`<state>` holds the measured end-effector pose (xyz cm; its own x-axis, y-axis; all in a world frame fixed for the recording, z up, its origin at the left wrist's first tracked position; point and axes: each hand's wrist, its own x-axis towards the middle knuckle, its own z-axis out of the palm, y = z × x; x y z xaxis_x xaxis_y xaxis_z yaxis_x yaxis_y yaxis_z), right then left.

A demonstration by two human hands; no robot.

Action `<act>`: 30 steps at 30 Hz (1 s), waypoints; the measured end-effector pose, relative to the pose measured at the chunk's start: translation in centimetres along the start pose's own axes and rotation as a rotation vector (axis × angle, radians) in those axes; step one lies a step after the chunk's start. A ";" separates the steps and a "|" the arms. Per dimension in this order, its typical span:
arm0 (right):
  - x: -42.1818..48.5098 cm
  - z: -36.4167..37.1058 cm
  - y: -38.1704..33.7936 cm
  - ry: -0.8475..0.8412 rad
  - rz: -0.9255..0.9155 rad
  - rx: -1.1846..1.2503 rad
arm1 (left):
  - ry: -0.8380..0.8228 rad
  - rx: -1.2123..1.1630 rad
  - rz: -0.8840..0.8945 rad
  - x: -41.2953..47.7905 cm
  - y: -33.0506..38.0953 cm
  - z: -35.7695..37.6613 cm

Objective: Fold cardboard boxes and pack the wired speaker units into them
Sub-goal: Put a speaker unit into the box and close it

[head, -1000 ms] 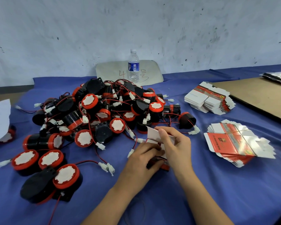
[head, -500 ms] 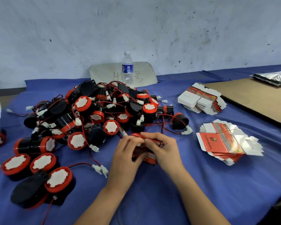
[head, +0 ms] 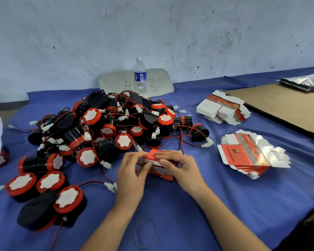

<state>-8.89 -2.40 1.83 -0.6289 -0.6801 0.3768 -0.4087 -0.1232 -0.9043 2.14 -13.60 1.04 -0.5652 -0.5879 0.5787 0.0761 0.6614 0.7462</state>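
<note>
Our left hand [head: 132, 171] and right hand [head: 186, 169] each pinch the small red box [head: 160, 173] at the near middle of the blue cloth [head: 225, 205], fingers curled over its top. The speaker pile [head: 107, 127] lies just beyond, far left; 2 flat box stacks [head: 246, 154] sit right.

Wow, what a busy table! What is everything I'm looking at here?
speaker units: dozens, black and red with white caps, heaped left of centre
folded box: one, red and white, between the hands
flat box stacks: two, red and white, right side
water bottle: one, clear, behind the heap
rubber band: one, dark, near edge
cardboard sheet: one, brown, far right
tablecloth: one, blue, under everything
left hand: one, bare, gripping the box's left end
right hand: one, bare, holding the box's top
</note>
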 end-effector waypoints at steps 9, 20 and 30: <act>-0.2 0.6 0.7 0.065 -0.179 -0.251 | -0.006 0.015 -0.001 0.6 -0.5 -0.2; -0.5 0.1 0.4 -0.038 -0.094 -0.245 | -0.031 0.080 0.018 0.5 -0.5 -0.4; -1.5 -1.4 1.0 -0.233 -0.218 -0.690 | -0.033 0.163 0.040 0.5 -0.5 -0.3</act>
<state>-9.28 -0.43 0.68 -0.3615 -0.8369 0.4111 -0.8770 0.1554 -0.4547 2.08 -14.34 1.06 -0.5913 -0.5454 0.5941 -0.0338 0.7527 0.6575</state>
